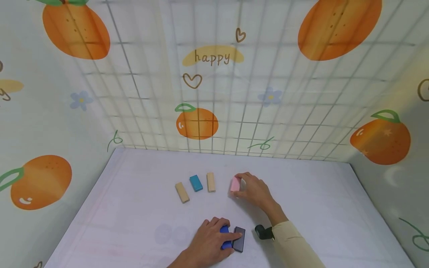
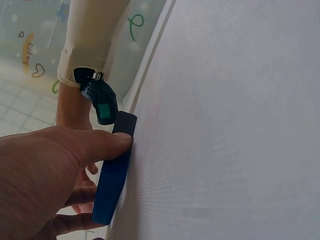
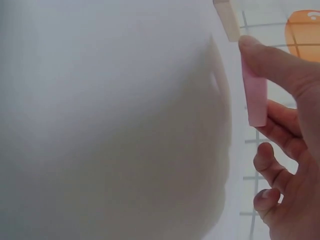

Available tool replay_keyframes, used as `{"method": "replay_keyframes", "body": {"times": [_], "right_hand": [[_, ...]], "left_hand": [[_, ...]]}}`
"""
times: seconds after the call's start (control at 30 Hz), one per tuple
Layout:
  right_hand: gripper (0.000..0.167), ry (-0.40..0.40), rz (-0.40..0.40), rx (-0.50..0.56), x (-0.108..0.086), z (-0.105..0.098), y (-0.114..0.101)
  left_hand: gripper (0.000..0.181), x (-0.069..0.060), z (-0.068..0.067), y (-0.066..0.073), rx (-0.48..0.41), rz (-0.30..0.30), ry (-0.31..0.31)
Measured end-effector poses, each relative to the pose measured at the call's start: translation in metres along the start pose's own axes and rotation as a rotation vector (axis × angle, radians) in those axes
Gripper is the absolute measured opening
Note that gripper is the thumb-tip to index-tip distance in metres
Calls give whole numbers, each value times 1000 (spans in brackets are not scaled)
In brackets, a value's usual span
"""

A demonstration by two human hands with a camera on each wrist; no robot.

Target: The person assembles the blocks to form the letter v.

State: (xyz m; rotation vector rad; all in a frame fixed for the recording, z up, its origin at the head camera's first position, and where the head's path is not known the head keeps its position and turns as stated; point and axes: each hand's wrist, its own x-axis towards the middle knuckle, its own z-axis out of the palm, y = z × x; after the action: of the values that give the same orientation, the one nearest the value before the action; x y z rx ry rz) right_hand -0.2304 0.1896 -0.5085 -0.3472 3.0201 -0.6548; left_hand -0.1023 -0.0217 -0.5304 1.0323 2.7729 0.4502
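In the head view my right hand (image 1: pixel 254 190) pinches a pink block (image 1: pixel 235 184) by its two ends, between thumb and fingers. The right wrist view shows the pink block (image 3: pixel 256 97) upright in that grip, the other fingers loosely bent. My left hand (image 1: pixel 211 240), near the front of the table, holds a blue block (image 1: pixel 225 243) between thumb and fingers, partly hiding it. Its index finger reaches over a dark grey block (image 1: pixel 239 243) lying alongside. In the left wrist view the thumb lies across the blue block (image 2: pixel 111 185), with the dark block (image 2: pixel 126 122) behind.
Left of the pink block lie a wooden block (image 1: pixel 210 182), a light-blue block (image 1: pixel 196 183) and another wooden block (image 1: pixel 182 192), spaced apart. The white table (image 1: pixel 134 208) meets patterned cloth walls (image 1: pixel 144 123) at the back and sides. A black wrist camera (image 1: pixel 264 232) sits by the right sleeve.
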Motion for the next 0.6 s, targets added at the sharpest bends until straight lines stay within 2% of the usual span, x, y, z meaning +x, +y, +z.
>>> {"method": "replay_keyframes", "body": {"times": [0.23, 0.6], "right_hand": [[69, 25, 4, -18, -3, 2, 3], [68, 62, -20, -27, -11, 7, 7]], "left_hand": [[47, 0, 7, -1, 14, 17, 30], [47, -1, 16, -4, 32, 13, 39]]}}
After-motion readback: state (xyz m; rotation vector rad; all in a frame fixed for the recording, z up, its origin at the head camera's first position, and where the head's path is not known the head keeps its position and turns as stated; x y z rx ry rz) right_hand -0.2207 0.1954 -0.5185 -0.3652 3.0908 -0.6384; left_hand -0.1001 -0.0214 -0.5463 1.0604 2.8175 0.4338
